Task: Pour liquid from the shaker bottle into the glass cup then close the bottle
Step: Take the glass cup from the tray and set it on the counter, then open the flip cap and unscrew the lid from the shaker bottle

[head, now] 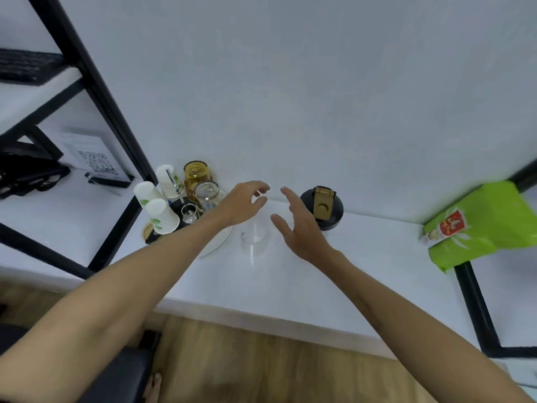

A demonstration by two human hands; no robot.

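Observation:
A clear glass cup (pixel 253 237) stands on the white table (pixel 290 280), between my two hands. The shaker bottle (pixel 324 209) is upright behind and to the right of it, seen from above, with a black lid and a tan flip cap folded down. My left hand (pixel 242 203) hovers just above and left of the cup, fingers loosely curved, holding nothing. My right hand (pixel 299 225) is spread open between the cup and the bottle, covering the bottle's left edge; I cannot tell whether it touches it.
A round tray (pixel 216 242) at the left carries upturned paper cups (pixel 161 215), an amber jar (pixel 196 175) and small glasses. A green bag (pixel 479 225) lies at the right. Black shelf frames (pixel 96 91) flank the table; a QR-code stand (pixel 98 164) sits far left.

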